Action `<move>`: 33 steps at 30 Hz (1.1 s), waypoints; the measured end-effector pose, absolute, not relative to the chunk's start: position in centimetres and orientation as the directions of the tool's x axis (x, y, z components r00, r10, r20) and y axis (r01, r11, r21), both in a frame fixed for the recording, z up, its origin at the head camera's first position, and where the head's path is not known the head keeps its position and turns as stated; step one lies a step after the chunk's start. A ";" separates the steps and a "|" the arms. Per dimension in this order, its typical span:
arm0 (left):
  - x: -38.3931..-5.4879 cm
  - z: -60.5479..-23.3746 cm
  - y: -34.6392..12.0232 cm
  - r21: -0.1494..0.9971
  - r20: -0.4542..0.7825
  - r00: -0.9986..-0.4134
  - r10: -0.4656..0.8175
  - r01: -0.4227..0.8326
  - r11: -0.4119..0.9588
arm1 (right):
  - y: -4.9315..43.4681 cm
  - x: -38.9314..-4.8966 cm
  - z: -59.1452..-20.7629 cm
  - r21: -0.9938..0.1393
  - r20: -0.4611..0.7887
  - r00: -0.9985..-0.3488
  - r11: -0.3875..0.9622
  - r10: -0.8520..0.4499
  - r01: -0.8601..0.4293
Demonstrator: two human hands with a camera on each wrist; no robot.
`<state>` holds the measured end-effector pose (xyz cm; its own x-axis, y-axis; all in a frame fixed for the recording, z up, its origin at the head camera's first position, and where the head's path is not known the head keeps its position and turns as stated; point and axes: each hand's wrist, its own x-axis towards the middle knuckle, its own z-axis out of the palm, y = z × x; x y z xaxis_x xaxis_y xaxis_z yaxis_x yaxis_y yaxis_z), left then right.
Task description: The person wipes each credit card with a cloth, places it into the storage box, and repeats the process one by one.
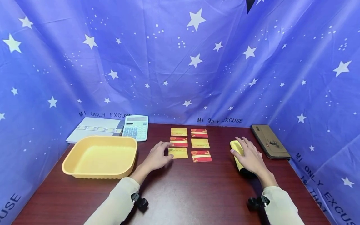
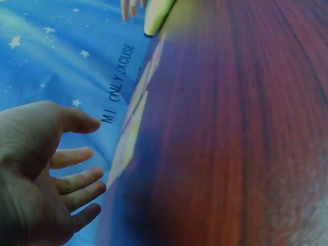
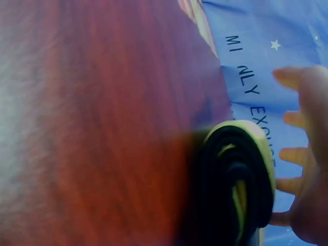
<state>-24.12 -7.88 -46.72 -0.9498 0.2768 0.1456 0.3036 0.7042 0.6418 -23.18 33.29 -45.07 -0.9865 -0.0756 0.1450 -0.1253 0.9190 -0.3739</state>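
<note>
My left hand (image 1: 157,157) hovers at the left edge of the cards, thumb and fingers apart and loosely bent. Closest to its fingertips are a yellow card (image 1: 180,153) and a red card (image 1: 180,142) in the left column. The left wrist view shows nothing in that palm. Over on the right, my right hand (image 1: 251,157) is spread above a rolled-up yellow and black cloth (image 1: 235,146). Seen from the right wrist, the roll's dark folded end (image 3: 233,174) faces the camera, and the fingers stand straight beside it, not curled round it.
Red and yellow cards lie in two columns mid-table. A yellow plastic basin (image 1: 99,175) stands at the left, with a calculator (image 1: 136,128) and a white binder-like item (image 1: 94,125) behind it. A brown wallet (image 1: 270,141) lies at the right edge, against the starry blue curtain (image 1: 168,62).
</note>
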 end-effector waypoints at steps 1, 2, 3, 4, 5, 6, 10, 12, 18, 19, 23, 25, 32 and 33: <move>-24.3 -47.0 -7.9 0.650 0.144 -0.955 0.259 0.289 0.703 | 33.3 -23.2 -45.3 -0.377 0.138 -0.988 0.919 -0.068 -0.115; -24.4 -47.2 -7.9 0.655 0.140 -0.959 0.245 0.276 0.704 | 33.4 -23.2 -45.5 -0.381 0.131 -0.990 0.918 -0.060 -0.106; -24.5 -47.4 -7.9 0.653 0.139 -0.962 0.233 0.266 0.709 | 33.4 -23.2 -45.8 -0.386 0.125 -0.991 0.918 -0.053 -0.097; -24.6 -47.6 -7.8 0.647 0.140 -0.964 0.225 0.261 0.716 | 33.5 -23.2 -46.0 -0.388 0.119 -0.992 0.917 -0.047 -0.090; -24.7 -47.9 -7.8 0.643 0.139 -0.966 0.219 0.256 0.722 | 33.6 -23.2 -46.3 -0.386 0.115 -0.992 0.919 -0.041 -0.083; -24.8 -48.1 -7.8 0.639 0.136 -0.967 0.214 0.251 0.728 | 33.6 -23.3 -46.5 -0.381 0.113 -0.993 0.921 -0.037 -0.077; -25.2 -48.6 -7.8 0.624 0.137 -0.971 0.195 0.237 0.745 | 34.0 -23.5 -47.3 -0.351 0.140 -0.990 0.933 -0.026 -0.074; -25.3 -48.7 -7.7 0.615 0.133 -0.973 0.188 0.230 0.754 | 34.1 -23.5 -47.6 -0.342 0.161 -0.987 0.937 -0.021 -0.075; -25.4 -49.0 -7.7 0.586 0.117 -0.977 0.181 0.215 0.781 | 34.2 -23.8 -48.2 -0.339 0.229 -0.973 0.935 -0.028 -0.107; -25.4 -49.0 -7.7 0.587 0.115 -0.977 0.179 0.212 0.781 | 34.2 -23.8 -48.2 -0.342 0.236 -0.971 0.933 -0.028 -0.110; -25.4 -48.9 -7.8 0.589 0.101 -0.980 0.171 0.198 0.783 | 34.2 -24.0 -48.2 -0.355 0.223 -0.975 0.930 -0.014 -0.094; -25.4 -48.9 -7.8 0.591 0.094 -0.982 0.164 0.188 0.785 | 34.1 -24.0 -48.1 -0.363 0.207 -0.978 0.928 -0.003 -0.080; -25.5 -49.0 -7.5 0.613 0.110 -0.984 0.137 0.176 0.770 | 34.0 -23.7 -48.0 -0.383 0.231 -0.973 0.920 0.011 -0.081; -25.5 -49.0 -7.4 0.617 0.115 -0.984 0.132 0.175 0.767 | 34.0 -23.6 -47.9 -0.387 0.239 -0.971 0.918 0.011 -0.085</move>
<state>-25.45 -7.40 -49.00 -0.9845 0.1324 0.1150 0.1753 0.7670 0.6172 -23.56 33.99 -47.87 -0.9709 0.0109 0.2393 -0.0850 0.9183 -0.3867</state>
